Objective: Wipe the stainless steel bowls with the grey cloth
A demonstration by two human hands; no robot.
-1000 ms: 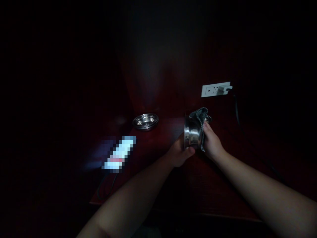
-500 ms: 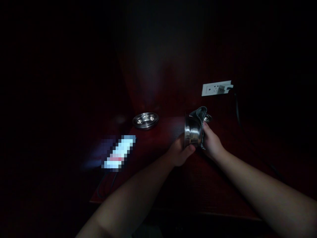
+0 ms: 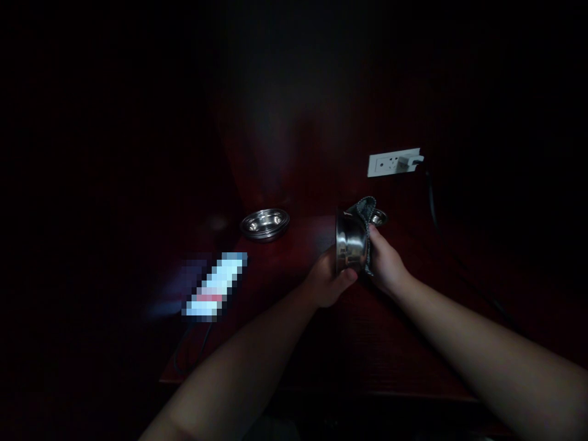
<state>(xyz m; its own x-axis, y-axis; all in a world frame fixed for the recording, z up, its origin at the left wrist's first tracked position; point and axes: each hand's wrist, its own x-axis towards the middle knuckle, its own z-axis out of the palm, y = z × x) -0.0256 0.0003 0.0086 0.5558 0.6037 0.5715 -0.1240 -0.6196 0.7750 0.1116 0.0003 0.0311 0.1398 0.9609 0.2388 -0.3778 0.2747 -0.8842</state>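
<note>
A shiny steel bowl [image 3: 353,244], tipped on its side with its rim to the left, is held up over the dark red table. My left hand [image 3: 329,282] grips it from below and the left, thumb across its lower side. My right hand [image 3: 386,262] presses a dark grey cloth [image 3: 366,211] against the bowl's base; its fingers are mostly hidden behind the cloth. Farther left on the table rests a stack of steel bowls [image 3: 265,224]. Just behind my right hand, part of another small steel dish [image 3: 378,217] shows.
To the left lies a lit, blurred-out screen [image 3: 215,286] with a thin cable near its lower end. On the back wall a white socket plate [image 3: 394,163] holds a plug, and a dark cable [image 3: 432,199] hangs down right of it. The surroundings are very dark.
The whole view has shifted slightly, so everything sits a little farther left. Both hands keep their hold on the bowl and cloth, with hardly any change in pose.
</note>
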